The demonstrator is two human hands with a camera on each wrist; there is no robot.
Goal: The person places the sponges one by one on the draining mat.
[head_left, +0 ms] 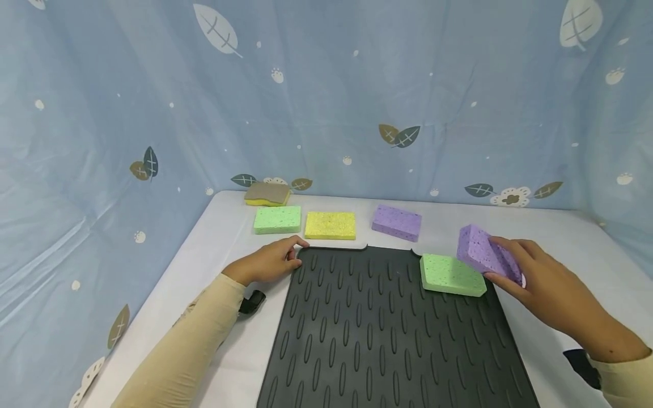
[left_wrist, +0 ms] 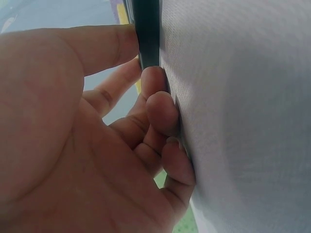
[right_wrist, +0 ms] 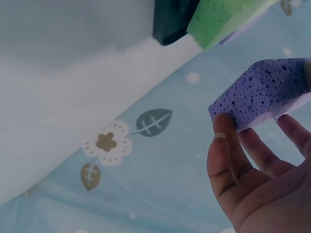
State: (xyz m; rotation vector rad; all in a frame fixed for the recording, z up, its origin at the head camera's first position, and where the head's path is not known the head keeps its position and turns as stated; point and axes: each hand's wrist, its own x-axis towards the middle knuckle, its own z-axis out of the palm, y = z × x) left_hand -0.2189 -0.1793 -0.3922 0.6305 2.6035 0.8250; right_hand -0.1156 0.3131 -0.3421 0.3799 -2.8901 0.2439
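A purple sponge (head_left: 487, 255) is tilted up in the right hand (head_left: 553, 289), gripped between thumb and fingers. It is just beside a light green sponge (head_left: 453, 275) that lies on the back right corner of a black ribbed mat (head_left: 367, 340). In the right wrist view the held sponge's pitted side (right_wrist: 262, 92) faces the camera. At the mat's back left corner the left hand (head_left: 267, 260) holds the edge, with the thumb on its side and the index finger at the back. The left wrist view shows the other fingers (left_wrist: 163, 114) curled against the white cloth.
Behind the mat lie another green sponge (head_left: 278, 220), a yellow sponge (head_left: 330, 225) and a second purple sponge (head_left: 397, 222). A grey-topped yellow sponge (head_left: 267, 194) sits farther back at left. A blue patterned curtain (head_left: 326, 96) encloses the white table (head_left: 551, 238).
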